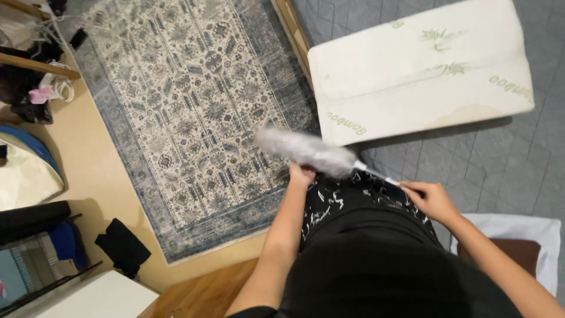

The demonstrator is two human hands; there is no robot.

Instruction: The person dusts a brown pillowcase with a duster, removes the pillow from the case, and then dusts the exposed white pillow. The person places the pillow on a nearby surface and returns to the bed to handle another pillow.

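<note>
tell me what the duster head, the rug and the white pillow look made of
Duster, held by the left hand and right hand: fluffy grey fibres, probably microfibre; blurred. Rug: flat woven textile, matte, with a faded blue and cream pattern. Pillow: white knit fabric cover with green leaf prints, likely foam given its firm contoured shape.

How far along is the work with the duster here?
Nothing shows as finished. In hand: the right hand grips the handle of the grey duster and the left hand touches its fluffy head. The pillow and rug lie untouched.
</note>
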